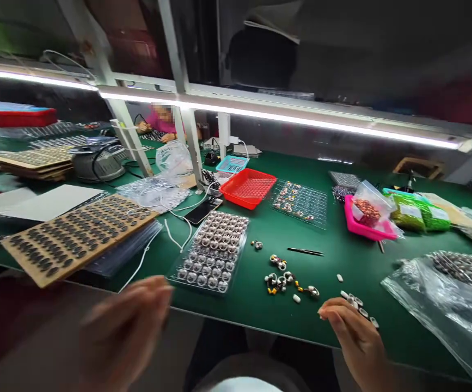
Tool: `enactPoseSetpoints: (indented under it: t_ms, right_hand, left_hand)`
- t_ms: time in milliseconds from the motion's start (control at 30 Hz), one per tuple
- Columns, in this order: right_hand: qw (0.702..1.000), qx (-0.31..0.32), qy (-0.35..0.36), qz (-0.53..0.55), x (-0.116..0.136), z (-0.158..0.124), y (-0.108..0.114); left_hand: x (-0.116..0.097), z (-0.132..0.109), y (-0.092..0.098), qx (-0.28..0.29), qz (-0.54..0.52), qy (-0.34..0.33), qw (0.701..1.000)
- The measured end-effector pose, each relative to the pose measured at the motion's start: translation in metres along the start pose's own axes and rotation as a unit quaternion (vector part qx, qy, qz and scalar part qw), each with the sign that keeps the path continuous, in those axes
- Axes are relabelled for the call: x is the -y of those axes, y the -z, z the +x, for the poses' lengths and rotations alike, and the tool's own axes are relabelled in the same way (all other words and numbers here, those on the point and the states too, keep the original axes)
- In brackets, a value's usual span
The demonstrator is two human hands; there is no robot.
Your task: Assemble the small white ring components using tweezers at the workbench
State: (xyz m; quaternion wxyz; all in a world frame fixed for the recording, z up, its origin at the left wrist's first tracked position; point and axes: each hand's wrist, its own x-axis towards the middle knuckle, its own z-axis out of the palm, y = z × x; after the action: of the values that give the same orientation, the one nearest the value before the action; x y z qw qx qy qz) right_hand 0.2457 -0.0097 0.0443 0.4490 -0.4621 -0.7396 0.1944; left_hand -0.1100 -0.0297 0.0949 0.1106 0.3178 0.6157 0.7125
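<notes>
My left hand (132,326) is smeared by motion in front of the table edge, left of a clear plastic tray (231,265) filled with rows of small ring-like parts. Its fingers look drawn together, but what they hold, if anything, is not visible. Over the front edge of the green table, my right hand (354,340) is closed in a pinch; anything between the fingertips is too small to make out. Small white pieces (356,300) lie just beyond it. Left of those is a loose cluster of ring-like parts (280,280) with yellow bits. Dark tweezers (305,251) rest farther back.
A red basket (247,188) and a second clear tray (317,207) stand farther back. On the right are a pink tray (354,223) and a plastic bag (435,305). A board of dark ovals (84,234) and white cords lie left. Another person (160,122) sits beyond the posts.
</notes>
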Motion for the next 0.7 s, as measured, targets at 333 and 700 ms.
enactPoseSetpoints:
  t_ms: [333,700]
  right_hand:
    - [0.989,0.059,-0.077,-0.112,-0.051,-0.017,-0.002]
    - [0.98,0.173,-0.02,-0.091,-0.048,0.043,-0.031]
  left_hand:
    - [0.065,-0.081,-0.116,0.456,0.151,-0.192,0.856]
    - [0.107,-0.066,-0.165,0.47,0.244,-0.169,0.831]
